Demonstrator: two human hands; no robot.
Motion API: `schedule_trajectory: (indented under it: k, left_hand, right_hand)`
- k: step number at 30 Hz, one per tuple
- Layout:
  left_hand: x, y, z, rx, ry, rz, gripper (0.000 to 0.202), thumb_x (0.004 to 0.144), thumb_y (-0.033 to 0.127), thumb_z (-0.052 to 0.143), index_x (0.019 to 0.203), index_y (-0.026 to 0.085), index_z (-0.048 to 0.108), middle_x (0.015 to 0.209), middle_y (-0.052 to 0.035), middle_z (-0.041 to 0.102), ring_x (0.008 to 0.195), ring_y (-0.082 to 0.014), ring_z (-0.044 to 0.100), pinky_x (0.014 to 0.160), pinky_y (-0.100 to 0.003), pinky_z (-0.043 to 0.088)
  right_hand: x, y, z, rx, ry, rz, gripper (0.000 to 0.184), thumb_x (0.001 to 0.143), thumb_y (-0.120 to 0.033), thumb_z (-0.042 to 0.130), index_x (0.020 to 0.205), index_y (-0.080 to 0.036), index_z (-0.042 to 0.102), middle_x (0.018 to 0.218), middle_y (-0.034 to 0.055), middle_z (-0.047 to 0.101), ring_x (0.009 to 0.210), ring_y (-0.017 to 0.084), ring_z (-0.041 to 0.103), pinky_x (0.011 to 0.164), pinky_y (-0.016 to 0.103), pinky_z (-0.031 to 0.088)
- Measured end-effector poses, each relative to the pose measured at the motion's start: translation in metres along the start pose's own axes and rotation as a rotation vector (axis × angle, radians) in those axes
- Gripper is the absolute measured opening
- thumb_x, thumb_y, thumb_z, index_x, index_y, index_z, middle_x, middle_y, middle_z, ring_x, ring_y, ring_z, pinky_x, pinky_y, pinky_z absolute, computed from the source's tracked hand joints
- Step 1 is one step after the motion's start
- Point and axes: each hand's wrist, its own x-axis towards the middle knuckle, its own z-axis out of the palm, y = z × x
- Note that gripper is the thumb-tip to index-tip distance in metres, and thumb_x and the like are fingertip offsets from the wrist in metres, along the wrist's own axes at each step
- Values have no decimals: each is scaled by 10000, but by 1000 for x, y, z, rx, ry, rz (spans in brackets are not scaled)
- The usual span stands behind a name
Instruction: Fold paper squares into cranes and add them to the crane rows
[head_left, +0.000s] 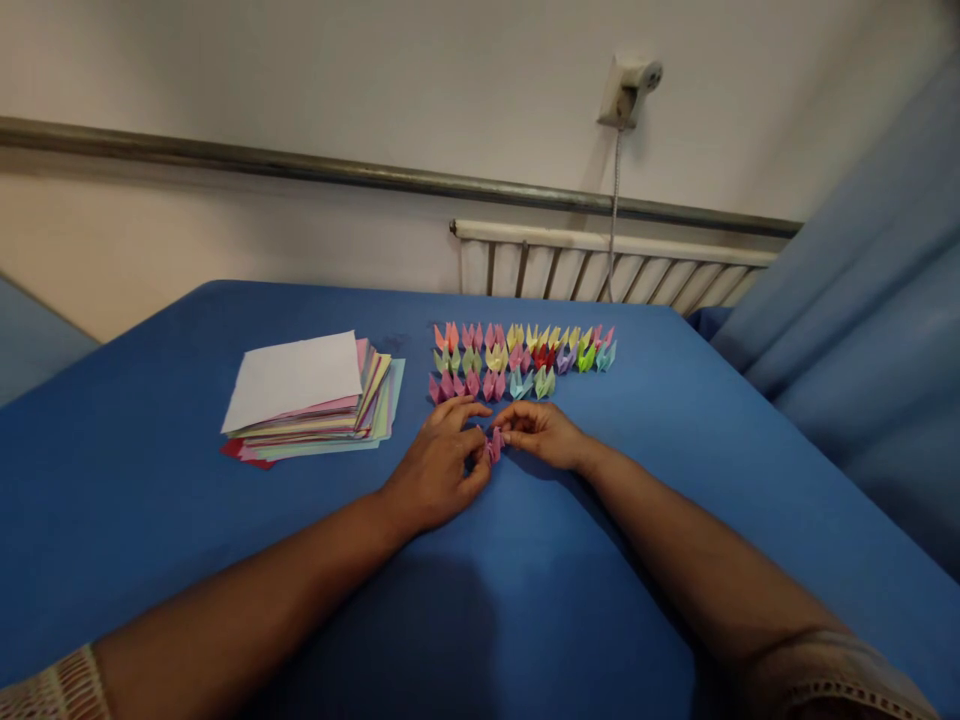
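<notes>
A small pink origami crane [493, 446] stands on the blue table between my hands. From its left side my left hand [442, 462] pinches it between thumb and forefinger, the other fingers bent forward over the table. My right hand [546, 433] meets its right side with thumb and fingertips closed. Part of the crane is hidden behind my fingers. Just beyond my hands, folded paper cranes [519, 358] in pink, yellow, green, red, purple and blue stand in three rows.
A stack of coloured paper [322, 430] topped by a white sheet [296, 380] lies left on the blue table [150, 470]. Behind are a metal rail [337, 170], a radiator [570, 265] and a plug with a cord [628, 100]. A blue curtain [862, 290] hangs at right.
</notes>
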Motion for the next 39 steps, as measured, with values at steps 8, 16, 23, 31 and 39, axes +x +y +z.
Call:
schedule_trajectory:
  k: [8,16,23,31,39]
  left_hand:
    - [2,-6,-8,-141,191,-137,70,777,172,547,807,196,488,1101,-75,591,1061,-234,541,939,-439,427]
    - [3,-18,0,-197,60,-119,76,808,223,569,868,209,614,1018,-47,619,1009,-209,573,920,-396,454]
    - [2,-16,-1,-209,55,-37,80,862,219,546,815,207,609,982,-28,610,970,-181,566,884,-366,453]
    - [4,-15,-3,-192,-6,-18,158,921,282,477,848,209,596,932,-24,605,917,-179,553,863,-358,449]
    - [4,-16,-3,-105,-39,41,193,948,292,435,889,197,593,932,-32,599,912,-182,536,867,-355,426]
  right_hand:
    - [-14,-22,-15,-98,-124,69,405,627,-384,803,817,-190,501,712,-52,513,606,80,476,588,225,402]
    - [-22,-44,3,-681,-32,-230,153,814,-308,643,829,-190,547,698,-25,549,570,89,472,565,229,358]
    - [-21,-41,0,-814,-79,-401,85,876,-187,518,802,-191,560,764,12,579,695,128,530,647,250,370]
    - [-21,-42,-5,-829,-153,-423,139,899,-198,516,771,-195,569,733,-8,561,667,116,507,624,236,345]
    - [-22,-45,-6,-906,-175,-444,243,928,-225,461,707,-181,550,691,0,533,641,116,486,623,239,349]
